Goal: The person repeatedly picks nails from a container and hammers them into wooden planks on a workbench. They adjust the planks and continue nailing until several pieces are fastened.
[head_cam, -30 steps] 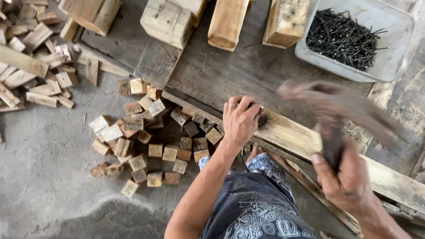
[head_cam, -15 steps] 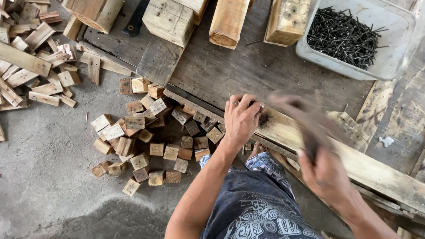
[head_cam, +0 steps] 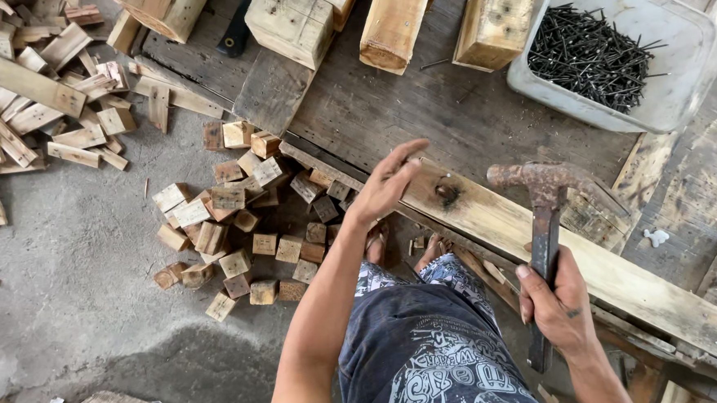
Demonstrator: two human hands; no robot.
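My right hand grips the handle of a rusty claw hammer, its head raised just above a long pale wooden plank that runs diagonally to the lower right. My left hand hovers open with fingers spread over the plank's left end, beside a dark knot or nail spot. The hand touches nothing that I can see. My patterned shorts and bare feet show below the plank.
A grey plastic tub of dark nails sits at the upper right. Several small wood blocks lie piled on the concrete at left, with scrap strips farther left. Thick timber blocks stand along the top on a dark wooden board.
The hammer has come down from a blurred swing and now is sharp and still above the plank. My left hand has lifted off the plank's end and opened.
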